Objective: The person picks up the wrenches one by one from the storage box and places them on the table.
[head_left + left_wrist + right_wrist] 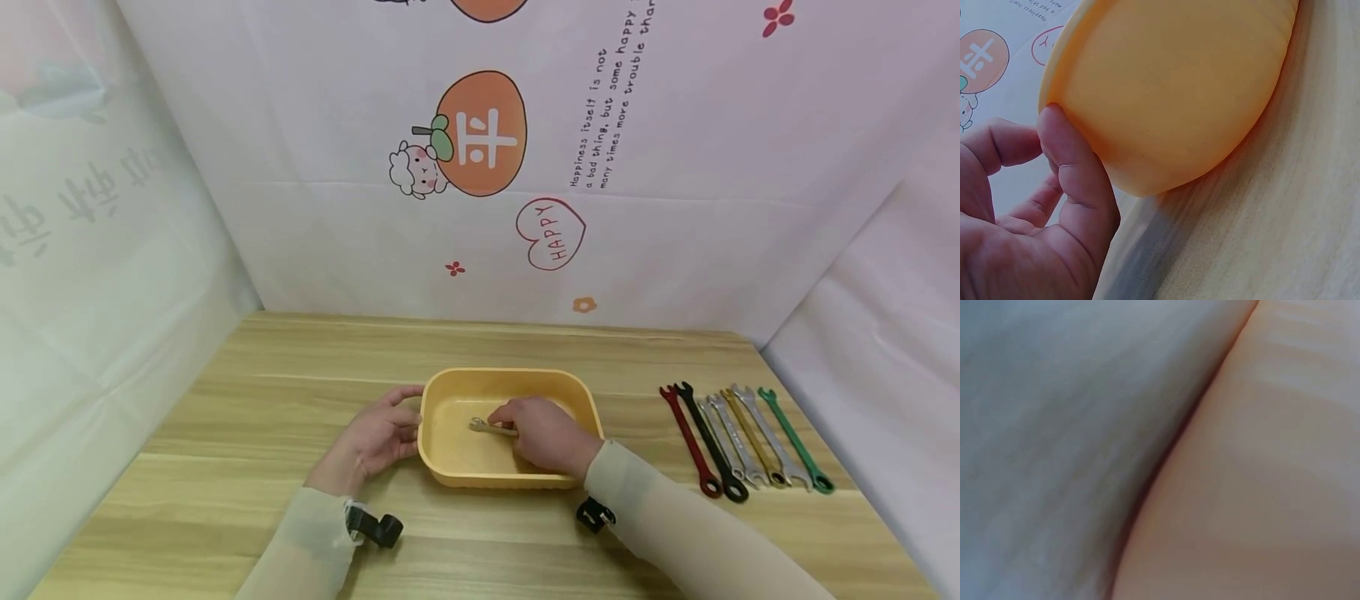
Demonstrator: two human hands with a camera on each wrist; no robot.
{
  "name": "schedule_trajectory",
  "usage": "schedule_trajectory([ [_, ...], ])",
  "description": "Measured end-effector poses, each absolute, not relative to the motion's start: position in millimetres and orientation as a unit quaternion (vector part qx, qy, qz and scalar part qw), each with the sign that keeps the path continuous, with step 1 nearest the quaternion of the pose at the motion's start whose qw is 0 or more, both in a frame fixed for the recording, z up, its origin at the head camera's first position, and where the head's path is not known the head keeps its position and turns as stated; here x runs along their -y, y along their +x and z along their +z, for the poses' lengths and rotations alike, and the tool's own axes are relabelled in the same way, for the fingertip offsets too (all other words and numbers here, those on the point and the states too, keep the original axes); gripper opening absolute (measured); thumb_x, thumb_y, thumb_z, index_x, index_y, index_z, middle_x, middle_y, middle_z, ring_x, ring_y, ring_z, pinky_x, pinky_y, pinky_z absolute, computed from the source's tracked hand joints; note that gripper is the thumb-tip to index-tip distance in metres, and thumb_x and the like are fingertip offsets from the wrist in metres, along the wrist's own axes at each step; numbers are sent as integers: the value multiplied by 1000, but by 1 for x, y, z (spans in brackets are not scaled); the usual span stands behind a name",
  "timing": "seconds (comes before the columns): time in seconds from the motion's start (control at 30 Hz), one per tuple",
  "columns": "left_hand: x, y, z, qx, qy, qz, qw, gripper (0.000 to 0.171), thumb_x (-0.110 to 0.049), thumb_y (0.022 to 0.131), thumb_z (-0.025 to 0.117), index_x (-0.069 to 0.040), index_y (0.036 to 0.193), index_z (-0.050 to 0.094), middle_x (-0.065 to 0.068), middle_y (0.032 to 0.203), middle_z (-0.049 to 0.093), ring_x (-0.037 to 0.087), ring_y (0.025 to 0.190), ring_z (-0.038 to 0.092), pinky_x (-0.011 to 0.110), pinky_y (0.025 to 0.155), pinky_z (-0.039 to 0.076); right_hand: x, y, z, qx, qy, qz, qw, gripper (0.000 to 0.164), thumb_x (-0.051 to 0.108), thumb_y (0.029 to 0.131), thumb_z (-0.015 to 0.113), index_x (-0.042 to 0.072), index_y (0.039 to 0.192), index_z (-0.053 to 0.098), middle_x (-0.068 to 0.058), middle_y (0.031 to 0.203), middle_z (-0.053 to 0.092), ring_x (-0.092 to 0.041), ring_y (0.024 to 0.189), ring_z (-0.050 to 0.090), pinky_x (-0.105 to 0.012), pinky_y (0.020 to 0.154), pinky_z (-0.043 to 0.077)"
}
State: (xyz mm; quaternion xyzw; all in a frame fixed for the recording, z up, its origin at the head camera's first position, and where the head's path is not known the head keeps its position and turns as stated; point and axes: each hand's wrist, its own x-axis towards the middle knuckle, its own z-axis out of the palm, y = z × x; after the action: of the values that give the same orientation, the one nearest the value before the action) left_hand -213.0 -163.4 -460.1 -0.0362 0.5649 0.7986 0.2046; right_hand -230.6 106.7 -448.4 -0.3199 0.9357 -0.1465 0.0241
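A yellow plastic basin (442, 481) with rounded corners stands on the wooden table. My left hand (385, 435) is at its left end, thumb and fingers bent at the rim. In the left wrist view, the left thumb (1072, 156) lies against the basin's outer wall (1179, 81), the index finger close behind it. Inside the basin, my right hand (547, 437) grips a small wrench (483, 426) low over the floor, its open-end head pointing left. The hand covers the wrench's other end. The right wrist view catches just the basin's outer side (1260, 475) and the tabletop.
To the right lie several combination wrenches in a slanted row, among them a red one (692, 442), a black one (708, 437), silver ones, a gold one and a green one (797, 440). Printed white cloth (337, 250) surrounds the table (247, 408) at the back and sides.
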Motion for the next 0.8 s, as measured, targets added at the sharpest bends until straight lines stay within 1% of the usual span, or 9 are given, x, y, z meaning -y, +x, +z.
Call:
schedule_trajectory([
  [0.1, 163, -214, -461, -564, -36, 799, 206, 58, 8, 88, 52, -4, 144, 40, 11, 84, 62, 16, 69, 60, 29, 61, 52, -107, -231, -448, -937, -314, -148, 27, 45, -10, 79, 60, 16, 113, 76, 7, 103, 71, -11, 87, 62, -33, 82, 53],
  [0.23, 162, -214, -460, -563, -36, 799, 207, 58, 8, 88, 53, -4, 144, 41, 11, 84, 61, 16, 70, 60, 29, 61, 52, -111, -232, -445, -935, -298, -192, 30, 48, -10, 82, 58, 18, 116, 74, 6, 93, 68, -10, 79, 59, -31, 73, 52],
  [0.33, 162, -214, -460, -564, -35, 798, 208, 58, 8, 88, 53, -4, 143, 41, 11, 84, 61, 17, 70, 60, 29, 62, 52, -119, -235, -440, -922, -265, -279, 42, 52, -10, 83, 55, 21, 121, 72, 4, 90, 66, -11, 74, 57, -31, 66, 50],
  [0.37, 162, -214, -460, -564, -34, 798, 208, 58, 8, 88, 54, -4, 143, 41, 11, 84, 61, 17, 70, 60, 30, 62, 52, -123, -236, -437, -914, -250, -315, 51, 53, -9, 83, 55, 21, 123, 71, 2, 92, 66, -13, 73, 57, -31, 63, 50],
  [0.43, 162, -215, -460, -566, -35, 797, 209, 58, 8, 88, 54, -4, 143, 41, 11, 83, 61, 17, 70, 60, 29, 62, 52, -132, -238, -428, -888, -218, -397, 77, 55, -10, 82, 57, 19, 128, 68, -5, 97, 66, -18, 75, 58, -33, 60, 51],
  [0.53, 162, -214, -460, -567, -34, 796, 209, 58, 7, 89, 54, -4, 144, 41, 10, 83, 61, 16, 70, 60, 29, 61, 52, -148, -242, -411, -836, -157, -511, 125, 59, -13, 82, 60, 15, 134, 64, -16, 108, 63, -26, 80, 59, -36, 61, 54],
  [0.6, 163, -214, -459, -568, -34, 796, 208, 58, 7, 89, 53, -4, 144, 40, 10, 84, 61, 16, 70, 60, 29, 62, 52, -159, -244, -401, -803, -120, -565, 147, 59, -14, 83, 61, 11, 137, 60, -21, 115, 59, -29, 84, 59, -38, 65, 56],
  [0.7, 163, -213, -459, -569, -32, 795, 208, 58, 7, 89, 53, -4, 145, 39, 10, 85, 62, 16, 70, 60, 29, 62, 52, -177, -247, -390, -770, -85, -609, 169, 62, -14, 86, 61, 9, 143, 53, -26, 124, 52, -32, 89, 58, -39, 70, 56],
  [0.8, 163, -212, -458, -570, -35, 794, 207, 59, 7, 89, 53, -4, 145, 40, 10, 84, 61, 16, 69, 59, 29, 62, 52, -198, -250, -383, -752, -72, -630, 178, 64, -13, 90, 58, 7, 149, 44, -27, 129, 48, -33, 97, 59, -38, 76, 56],
])
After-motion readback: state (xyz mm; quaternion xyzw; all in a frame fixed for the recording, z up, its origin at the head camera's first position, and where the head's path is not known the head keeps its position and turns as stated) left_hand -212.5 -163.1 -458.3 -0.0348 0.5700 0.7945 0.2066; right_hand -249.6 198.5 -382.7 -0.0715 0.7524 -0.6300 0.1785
